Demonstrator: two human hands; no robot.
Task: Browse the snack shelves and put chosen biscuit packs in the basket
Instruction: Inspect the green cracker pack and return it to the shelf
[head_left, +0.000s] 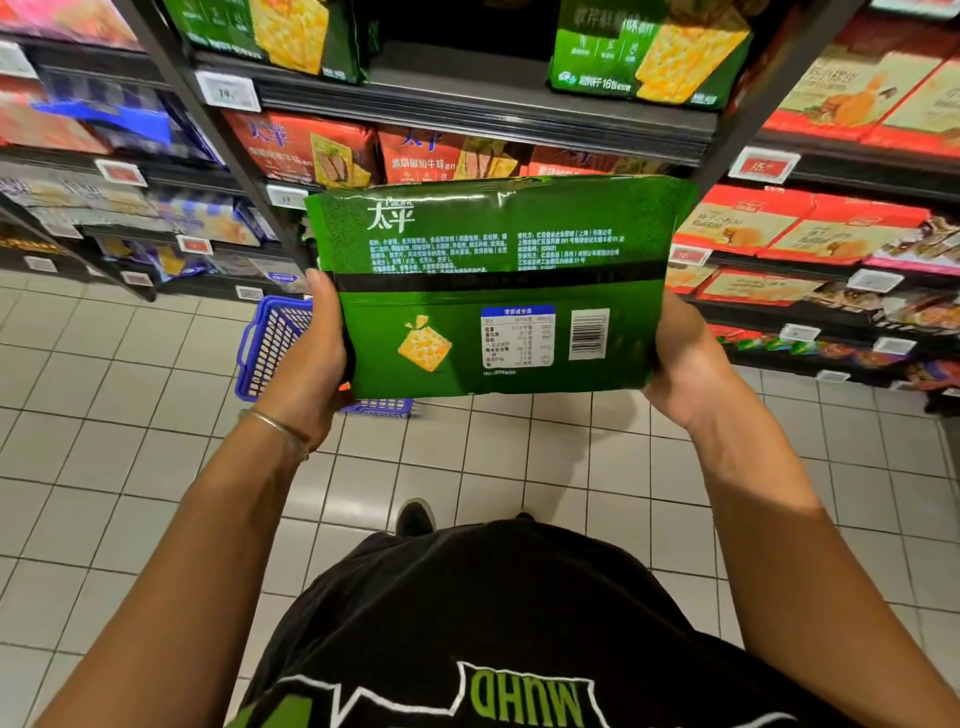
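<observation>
We stand before dark shelves (483, 111) stocked with green, orange and red snack packs, price tags along their front edges, over a floor (130, 467) of pale tiles. Between our hands we hold a large green biscuit pack (498, 286) flat and level in front of the shelves, its back panel facing us: white brand lettering at the upper left, blocks of small white text, a black band across the middle, a yellow cracker picture, a nutrition table and a barcode below. A blue basket (270, 348) sits on the floor at the foot of the shelves, partly hidden behind the pack and our left hand. Our left hand (311, 358), a thin bracelet at the wrist, clasps the pack's left edge, its grip pressed on it, thumb along the side. Our right hand (685, 364) cups the right edge, grip pressed on the pack.
</observation>
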